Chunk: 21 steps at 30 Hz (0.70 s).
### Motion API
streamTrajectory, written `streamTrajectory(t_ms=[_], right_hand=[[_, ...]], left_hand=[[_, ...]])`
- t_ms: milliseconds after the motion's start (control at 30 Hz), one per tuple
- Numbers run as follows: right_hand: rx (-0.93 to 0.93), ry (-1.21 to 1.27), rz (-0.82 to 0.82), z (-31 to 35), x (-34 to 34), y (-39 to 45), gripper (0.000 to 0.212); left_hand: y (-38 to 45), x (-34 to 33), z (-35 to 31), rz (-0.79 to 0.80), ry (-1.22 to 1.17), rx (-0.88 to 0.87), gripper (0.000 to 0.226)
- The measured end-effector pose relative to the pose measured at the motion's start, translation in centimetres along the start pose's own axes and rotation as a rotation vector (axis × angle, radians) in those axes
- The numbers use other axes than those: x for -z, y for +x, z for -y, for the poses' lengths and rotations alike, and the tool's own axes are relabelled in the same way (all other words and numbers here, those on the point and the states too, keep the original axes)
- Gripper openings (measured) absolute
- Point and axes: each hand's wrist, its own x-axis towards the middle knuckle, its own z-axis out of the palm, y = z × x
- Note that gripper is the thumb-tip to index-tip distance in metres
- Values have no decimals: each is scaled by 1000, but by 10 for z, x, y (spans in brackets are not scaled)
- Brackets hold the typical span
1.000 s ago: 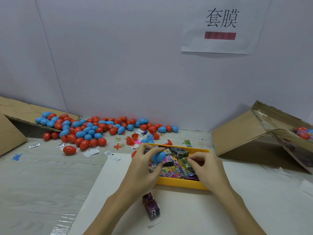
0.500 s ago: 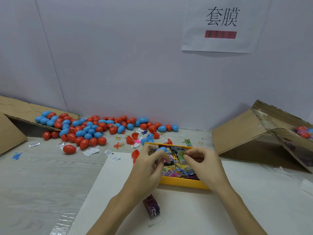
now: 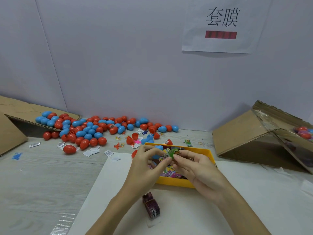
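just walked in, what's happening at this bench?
A person works over a yellow tray of printed wrappers. The left hand holds a blue egg; the right hand pinches a small green wrapper right beside it, probably to sleeve the egg. Red and blue eggs lie piled along the wall, and a purple bundle lies on the white sheet.

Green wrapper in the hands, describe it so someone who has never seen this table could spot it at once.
Find the yellow tray at the far edge of the white sheet. Above its heap of wrappers, the left hand and right hand meet, pinching the green wrapper. It alone is lifted off the heap, green with yellow print.
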Motion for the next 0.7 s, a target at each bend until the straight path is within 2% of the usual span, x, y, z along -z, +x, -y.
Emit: streamTrajectory(t_ms=[100,200,267,300,400,600,700], right_hand=[[112,-264,-32,0,-3,-1,33],[456,-807,-88,0,-1,-4,41],[666,-1141,-73,-3,0,-4,33],[711,-1234,-55,-5,0,-3,27],[709,-1358,-48,-11,-3,-2,19],[712,-1409,-5,-18,-8,-2,31],[726,-1438,-18,-18,-7,1,24]], left_hand=[[-1,2,3,17,85,-48,9],[-3,3,8,38,275,-168,9],[-3,3,9,28,298,-194,9],[-3,4,9,23,303,-205,9],[-3,5,10,49,360,-230,11],[-2,8,12,102,461,-234,17],[0,9,13,96,455,-242,16]])
